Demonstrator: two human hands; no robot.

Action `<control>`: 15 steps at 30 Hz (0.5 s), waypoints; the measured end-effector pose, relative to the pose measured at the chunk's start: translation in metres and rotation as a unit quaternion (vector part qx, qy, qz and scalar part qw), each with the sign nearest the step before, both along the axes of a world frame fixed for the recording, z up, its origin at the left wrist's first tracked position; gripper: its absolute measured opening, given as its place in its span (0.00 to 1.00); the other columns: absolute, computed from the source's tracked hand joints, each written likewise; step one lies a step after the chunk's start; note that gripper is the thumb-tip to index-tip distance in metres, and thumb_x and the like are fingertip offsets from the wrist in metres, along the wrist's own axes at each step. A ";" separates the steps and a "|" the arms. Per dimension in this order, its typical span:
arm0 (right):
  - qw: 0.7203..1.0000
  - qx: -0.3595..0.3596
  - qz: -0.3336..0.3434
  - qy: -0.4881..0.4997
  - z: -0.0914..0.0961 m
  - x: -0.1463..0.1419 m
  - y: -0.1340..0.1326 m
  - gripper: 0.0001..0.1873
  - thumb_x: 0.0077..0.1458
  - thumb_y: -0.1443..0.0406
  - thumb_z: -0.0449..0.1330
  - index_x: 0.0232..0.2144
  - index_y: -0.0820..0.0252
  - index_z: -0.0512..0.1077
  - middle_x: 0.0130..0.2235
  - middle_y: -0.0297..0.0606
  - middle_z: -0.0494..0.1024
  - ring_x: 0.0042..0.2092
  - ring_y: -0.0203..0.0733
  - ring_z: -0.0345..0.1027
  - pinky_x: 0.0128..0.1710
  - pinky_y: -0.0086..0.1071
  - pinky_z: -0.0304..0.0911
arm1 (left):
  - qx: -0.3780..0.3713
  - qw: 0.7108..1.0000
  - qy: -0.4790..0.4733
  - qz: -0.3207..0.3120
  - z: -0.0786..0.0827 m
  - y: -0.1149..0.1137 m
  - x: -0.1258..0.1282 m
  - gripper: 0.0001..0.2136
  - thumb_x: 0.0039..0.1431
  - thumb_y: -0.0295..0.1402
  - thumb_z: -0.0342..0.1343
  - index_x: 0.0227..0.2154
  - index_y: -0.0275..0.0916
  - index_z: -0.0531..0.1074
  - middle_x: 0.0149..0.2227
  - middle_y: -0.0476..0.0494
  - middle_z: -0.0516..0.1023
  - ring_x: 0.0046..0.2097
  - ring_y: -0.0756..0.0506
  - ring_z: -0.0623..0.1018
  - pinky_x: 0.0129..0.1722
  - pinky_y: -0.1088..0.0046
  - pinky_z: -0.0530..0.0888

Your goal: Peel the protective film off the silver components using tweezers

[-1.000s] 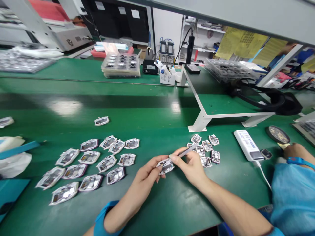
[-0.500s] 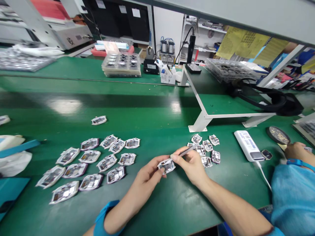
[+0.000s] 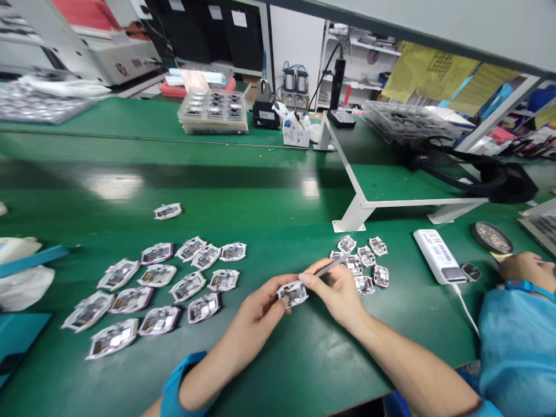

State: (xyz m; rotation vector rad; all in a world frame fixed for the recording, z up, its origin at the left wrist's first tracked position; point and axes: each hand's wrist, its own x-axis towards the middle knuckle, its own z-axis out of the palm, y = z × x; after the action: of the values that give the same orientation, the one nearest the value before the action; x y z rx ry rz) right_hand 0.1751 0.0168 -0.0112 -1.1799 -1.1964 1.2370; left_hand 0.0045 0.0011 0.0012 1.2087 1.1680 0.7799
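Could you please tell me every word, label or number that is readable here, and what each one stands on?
White cabled device: printed label, too small to read.
White box: handwriting, too blurred to read.
Yellow wall sheets: print too small to read.
No text is legible.

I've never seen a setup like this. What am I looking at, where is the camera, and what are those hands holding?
This view comes from a camera worn on a person's head, looking down at their own bare hands. The left hand holds a small foil-edged piece, while the right hand pinches a slim metal tool. More similar pieces lie in groups on the green bench. At far right is another person's hand.
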 end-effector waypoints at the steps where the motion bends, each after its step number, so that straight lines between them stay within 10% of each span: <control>1: 1.000 0.007 -0.001 -0.006 0.001 0.000 -0.001 0.07 0.48 0.61 0.68 0.26 0.58 0.76 0.27 0.34 0.80 0.32 0.41 0.73 0.36 0.34 0.67 | -0.001 1.000 0.000 -0.002 0.000 0.000 0.000 0.15 0.54 0.36 0.58 0.44 0.41 0.77 0.35 0.45 0.81 0.33 0.45 0.74 0.36 0.71 0.71; 15: 1.000 0.007 -0.015 -0.007 -0.003 -0.002 -0.003 0.08 0.51 0.59 0.66 0.28 0.57 0.75 0.28 0.34 0.80 0.33 0.41 0.74 0.36 0.34 0.68 | -0.008 1.000 -0.006 0.014 0.000 -0.001 0.000 0.15 0.53 0.37 0.60 0.44 0.41 0.77 0.29 0.46 0.78 0.31 0.44 0.72 0.35 0.70 0.71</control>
State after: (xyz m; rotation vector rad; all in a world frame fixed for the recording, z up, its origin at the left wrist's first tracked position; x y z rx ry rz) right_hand 0.1733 0.0134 -0.0143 -1.1939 -1.1926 1.1975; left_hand 0.0048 0.0006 0.0015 1.1751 1.1814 0.7949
